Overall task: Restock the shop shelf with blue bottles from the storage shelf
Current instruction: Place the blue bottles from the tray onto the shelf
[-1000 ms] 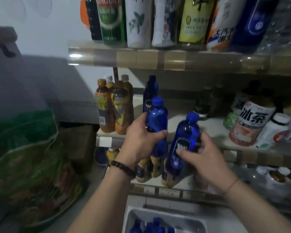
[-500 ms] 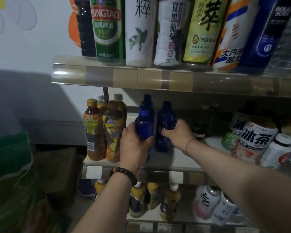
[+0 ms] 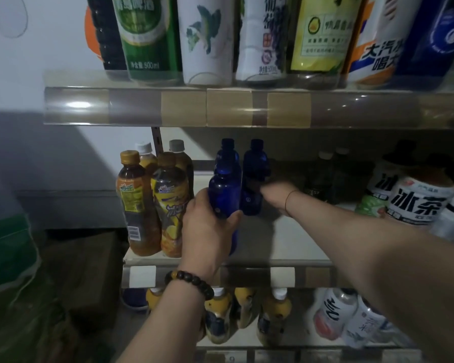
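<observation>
On the middle shelf [image 3: 294, 239], my left hand [image 3: 207, 226] is shut on a blue bottle [image 3: 224, 195], which stands upright near the front, right of the tea bottles. A second blue bottle [image 3: 228, 153] stands right behind it. A third blue bottle [image 3: 254, 179] stands to the right, further back. My right hand [image 3: 275, 196] is blurred, its fingertips at that bottle's right side. Whether it still grips the bottle is unclear.
Amber tea bottles [image 3: 142, 203] crowd the shelf's left end. Dark bottles [image 3: 323, 176] and white-labelled ice tea bottles [image 3: 417, 205] fill the right. Tall bottles and cans [image 3: 207, 40] line the upper shelf, more drinks [image 3: 273, 315] the lower one. A green bag [image 3: 8, 258] sits on the floor at left.
Both hands carried blue bottles up from in front of the shelves onto the middle shelf. Since half a second ago the right hand's fingers have slid slightly right on its bottle.
</observation>
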### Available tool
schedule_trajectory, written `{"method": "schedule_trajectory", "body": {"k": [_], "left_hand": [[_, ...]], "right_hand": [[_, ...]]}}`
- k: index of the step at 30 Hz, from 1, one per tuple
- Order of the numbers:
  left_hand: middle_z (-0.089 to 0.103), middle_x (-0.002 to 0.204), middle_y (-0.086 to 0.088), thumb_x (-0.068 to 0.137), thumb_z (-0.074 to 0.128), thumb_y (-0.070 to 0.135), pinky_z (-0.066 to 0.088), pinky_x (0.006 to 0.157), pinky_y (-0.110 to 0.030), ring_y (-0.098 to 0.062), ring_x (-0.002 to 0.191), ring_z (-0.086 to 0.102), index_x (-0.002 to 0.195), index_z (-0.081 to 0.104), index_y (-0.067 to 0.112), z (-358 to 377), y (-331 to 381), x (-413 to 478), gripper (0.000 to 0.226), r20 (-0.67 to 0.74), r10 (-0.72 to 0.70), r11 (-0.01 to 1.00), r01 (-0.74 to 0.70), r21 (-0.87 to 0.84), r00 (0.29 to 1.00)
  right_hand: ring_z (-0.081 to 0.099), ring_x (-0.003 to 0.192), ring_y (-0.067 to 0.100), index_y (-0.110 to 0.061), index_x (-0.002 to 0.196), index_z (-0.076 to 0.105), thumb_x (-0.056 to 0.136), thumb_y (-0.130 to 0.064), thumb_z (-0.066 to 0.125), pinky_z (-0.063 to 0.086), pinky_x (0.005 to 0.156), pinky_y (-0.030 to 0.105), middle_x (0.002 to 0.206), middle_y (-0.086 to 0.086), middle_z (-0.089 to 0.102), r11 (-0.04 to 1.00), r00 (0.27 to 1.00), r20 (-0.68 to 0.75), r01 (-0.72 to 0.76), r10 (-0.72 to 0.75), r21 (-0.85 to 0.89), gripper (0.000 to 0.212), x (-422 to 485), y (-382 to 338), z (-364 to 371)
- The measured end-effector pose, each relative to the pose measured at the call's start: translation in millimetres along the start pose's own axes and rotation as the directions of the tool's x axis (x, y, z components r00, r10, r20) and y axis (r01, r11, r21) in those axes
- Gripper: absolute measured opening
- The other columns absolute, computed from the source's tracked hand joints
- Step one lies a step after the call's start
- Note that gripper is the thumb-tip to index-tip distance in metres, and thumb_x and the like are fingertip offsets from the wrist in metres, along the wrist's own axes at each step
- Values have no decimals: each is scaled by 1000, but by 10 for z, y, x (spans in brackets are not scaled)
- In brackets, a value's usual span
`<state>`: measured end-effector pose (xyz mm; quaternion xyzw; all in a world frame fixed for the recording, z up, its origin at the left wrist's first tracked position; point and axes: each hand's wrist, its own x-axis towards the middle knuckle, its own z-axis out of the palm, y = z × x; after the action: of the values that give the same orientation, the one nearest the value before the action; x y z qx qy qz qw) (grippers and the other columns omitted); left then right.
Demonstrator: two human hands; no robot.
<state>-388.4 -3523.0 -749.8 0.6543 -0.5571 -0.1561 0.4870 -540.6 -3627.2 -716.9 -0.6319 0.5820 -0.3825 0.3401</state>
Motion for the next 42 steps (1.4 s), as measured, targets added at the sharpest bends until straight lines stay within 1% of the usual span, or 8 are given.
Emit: {"method": "schedule_trajectory", "body": {"k": [8,12,15,23,26,31,36,42], "left_hand": [[64,121,2,80,85,40,56,93,-43,-22,106,63,124,61,27,83,102,-124,52,-67,3,1000,-1,23,998],[63,121,2,81,84,39,55,95,-43,-21,107,63,124,60,27,51,101,-100,51,-70,-20,1000,22,20,997],[64,118,1,78,85,40,57,93,-46,-23,105,65,121,60,28,47,104,-88,50,-63,-22,999,23,26,998],[60,124,0,79,85,39,55,98,-48,-25,111,63,127,57,27,72,104,-81,58,-41,-28,997,30,68,999],[60,126,-4,81,84,39,52,99,-40,-26,113,61,130,57,22,63,145,-98,59,-48,-22,997,25,67,999],[60,130,-8,82,83,42,47,94,-34,-26,116,60,135,56,15,23,91,-326,65,-80,-16,991,27,132,997],[59,130,-4,92,73,45,44,94,-30,-20,118,56,136,56,17,-16,-90,-1080,55,-228,46,979,2,204,973],[65,116,1,94,70,43,54,89,-32,-12,100,63,120,67,18,558,-808,-2458,36,77,-207,970,194,147,975]], "right_hand": [[59,80,20,-24,76,56,91,-10,71,51,75,30,75,-4,60,997,996,53,72,-73,8,26,13,6,13],[52,70,13,-17,79,57,97,-15,65,39,51,12,71,-7,53,989,993,82,91,-82,-116,20,-24,-19,-35],[52,69,10,-12,100,63,96,-17,67,38,54,13,74,-8,53,987,992,71,109,-101,-117,8,-18,-5,-44],[54,71,16,-8,111,63,94,-36,69,37,57,25,87,4,62,992,999,5,-39,39,-119,32,34,104,76],[56,70,19,-10,99,65,95,-39,65,37,53,26,83,6,61,990,994,-72,-94,87,-106,29,-48,82,60],[58,114,20,-10,144,45,93,-39,66,49,92,34,130,5,59,999,975,-218,-32,34,14,63,-429,207,-27],[64,95,6,-20,129,57,94,-25,65,53,91,26,102,-8,67,975,962,-265,124,-73,182,37,-1384,594,-35],[64,101,0,-26,117,61,95,-23,67,49,87,15,105,-13,68,987,997,-32,-72,77,141,23,-2684,1785,244]]}}
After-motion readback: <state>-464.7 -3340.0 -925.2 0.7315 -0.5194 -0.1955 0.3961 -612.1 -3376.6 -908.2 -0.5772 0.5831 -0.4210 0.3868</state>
